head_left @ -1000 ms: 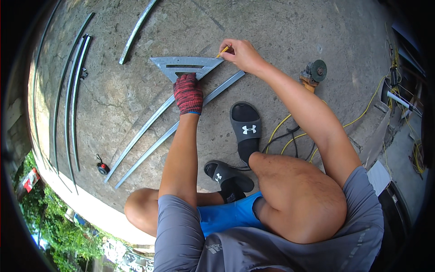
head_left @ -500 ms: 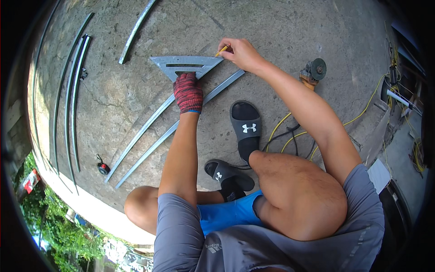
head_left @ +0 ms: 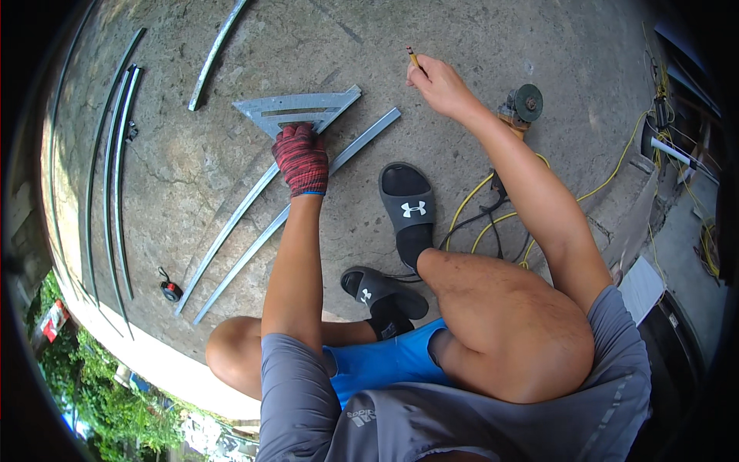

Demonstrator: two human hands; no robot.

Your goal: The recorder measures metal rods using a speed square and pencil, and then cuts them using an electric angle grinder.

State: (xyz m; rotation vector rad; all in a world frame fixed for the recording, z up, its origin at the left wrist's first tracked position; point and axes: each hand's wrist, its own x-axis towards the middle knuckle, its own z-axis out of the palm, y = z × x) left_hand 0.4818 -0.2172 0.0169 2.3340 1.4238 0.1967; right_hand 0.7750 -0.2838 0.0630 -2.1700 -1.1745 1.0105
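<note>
My left hand (head_left: 300,160), in a red and black knit glove, grips the near corner of a grey metal triangular speed square (head_left: 315,102). The square lies over the far end of a galvanised metal bar (head_left: 231,223), hiding that end. Right of it a second metal bar (head_left: 362,142) runs almost parallel on the concrete. My bare right hand (head_left: 443,86) is closed around a yellow pencil (head_left: 413,57), whose eraser end points up and away. That hand is apart from the square, off to its right.
An angle grinder (head_left: 525,108) lies at the right, with yellow and black cables (head_left: 477,196) trailing from it. Several long metal bars (head_left: 115,169) lie on the left, another bar (head_left: 215,58) farther off. A tape measure (head_left: 170,289) rests near the bars' near ends. My sandalled foot (head_left: 408,204) is close by.
My right hand has moved from the square's right corner outward to the right, lifting the pencil away from it. The square has tilted, its right corner now higher, still held by my left hand.
</note>
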